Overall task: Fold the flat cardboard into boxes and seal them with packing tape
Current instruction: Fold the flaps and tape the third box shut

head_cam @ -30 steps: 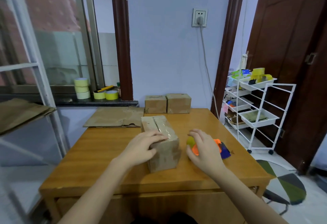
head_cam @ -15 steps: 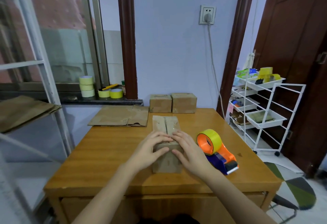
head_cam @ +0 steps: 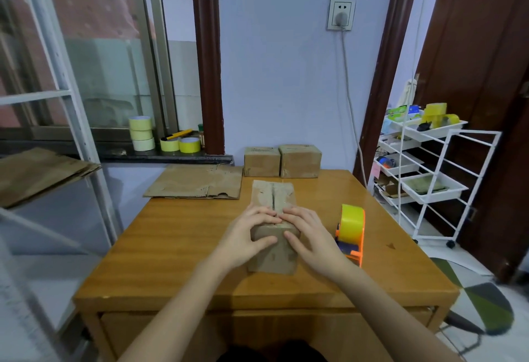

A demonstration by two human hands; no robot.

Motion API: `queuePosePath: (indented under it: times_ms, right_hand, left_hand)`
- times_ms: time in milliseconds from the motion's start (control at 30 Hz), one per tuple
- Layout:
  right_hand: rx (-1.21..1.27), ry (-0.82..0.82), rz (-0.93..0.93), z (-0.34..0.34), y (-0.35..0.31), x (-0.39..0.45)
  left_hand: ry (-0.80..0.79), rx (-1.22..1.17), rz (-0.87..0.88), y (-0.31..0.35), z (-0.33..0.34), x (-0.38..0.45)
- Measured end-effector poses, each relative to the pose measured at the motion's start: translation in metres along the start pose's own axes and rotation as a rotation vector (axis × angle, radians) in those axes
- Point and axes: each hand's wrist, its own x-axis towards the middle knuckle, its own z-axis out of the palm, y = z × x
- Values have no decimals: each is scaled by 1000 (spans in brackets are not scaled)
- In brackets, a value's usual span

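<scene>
A small brown cardboard box (head_cam: pixel 273 258) stands in the middle of the wooden table (head_cam: pixel 177 250), its top flaps closed with a dark seam along the centre. My left hand (head_cam: pixel 247 237) and my right hand (head_cam: pixel 310 235) lie side by side on its near top edge, fingers pressing on top and thumbs against the front face. An orange and blue tape dispenser (head_cam: pixel 351 234) with a yellow roll stands on the table just right of my right hand. Flat cardboard (head_cam: pixel 197 182) lies at the table's far left corner.
Two folded boxes (head_cam: pixel 282 160) stand against the wall at the table's back edge. Tape rolls (head_cam: pixel 142 133) sit on the windowsill. A white wire cart (head_cam: pixel 423 178) stands to the right. More flat cardboard (head_cam: pixel 37 171) lies on a shelf at left.
My right hand let go of the tape dispenser, which now stands on the table, and moved onto the box beside my left hand. The box now sits square to me.
</scene>
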Motion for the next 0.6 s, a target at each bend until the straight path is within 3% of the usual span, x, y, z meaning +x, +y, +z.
queuePosePath:
  times_ms: [300,433,600]
  right_hand:
    - [1,-140,-44,-8,11,-4]
    - [89,-38,76,-4,0,1]
    - [57,96,13,14,1,-4]
  left_hand:
    - [-57,294,90,-6,-3,-13]
    - [-38,353,-1,1,1,-16]
    - [40,277,7,-1,8,-14]
